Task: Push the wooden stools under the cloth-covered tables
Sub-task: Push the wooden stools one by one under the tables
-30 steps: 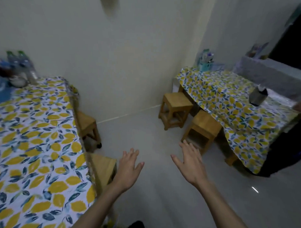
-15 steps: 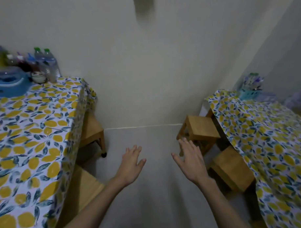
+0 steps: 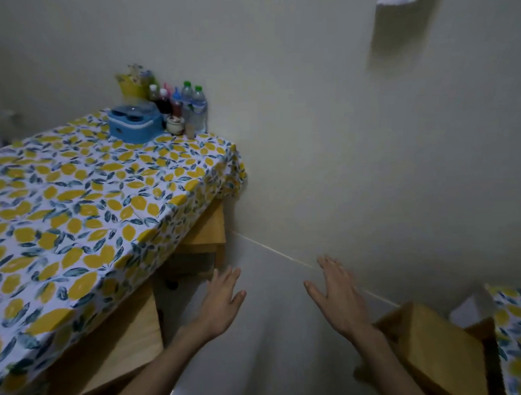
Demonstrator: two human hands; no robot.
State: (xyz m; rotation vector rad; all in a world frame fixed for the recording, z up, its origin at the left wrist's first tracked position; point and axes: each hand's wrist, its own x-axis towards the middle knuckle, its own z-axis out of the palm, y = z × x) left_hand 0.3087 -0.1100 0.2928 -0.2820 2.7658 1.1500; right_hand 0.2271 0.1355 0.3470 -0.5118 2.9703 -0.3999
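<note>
A table under a lemon-print cloth fills the left side. Two wooden stools stick out from beneath its edge: a far stool by the wall and a near stool at the lower left. Another wooden stool stands at the lower right beside a second lemon-cloth table. My left hand and my right hand hover over the floor with fingers spread, empty. The left hand is just in front of the far stool, not touching it.
A blue box, several bottles, a small jar and a yellow holder crowd the left table's far corner. A pale wall closes the space ahead. Grey floor runs between the tables.
My view has swung left and up: the left table and its stools now fill the frame, the right table has slid to the corner. Both hands stay open and outstretched.
</note>
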